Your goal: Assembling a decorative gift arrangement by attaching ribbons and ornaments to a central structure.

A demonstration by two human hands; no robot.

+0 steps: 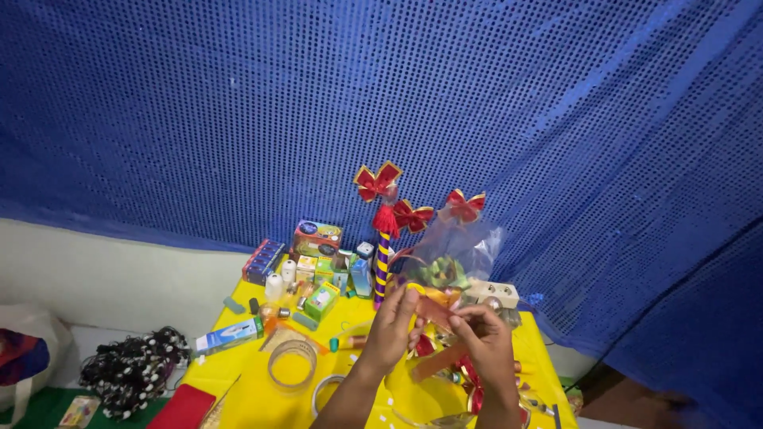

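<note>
Holding both hands together above the yellow table (254,401), you are pinching a short red-orange ribbon strip (435,311) between them. Your left hand (391,327) is closing its fingers on the strip's upper left end, while your right hand (486,343) is gripping the lower right end, so the strip's long axis is slanting down from left to right. Both hands are touching it equally; neither is nearer. Just behind it, a clear cellophane bag (457,253) is standing beside a purple-and-yellow striped stick (382,268).
</note>
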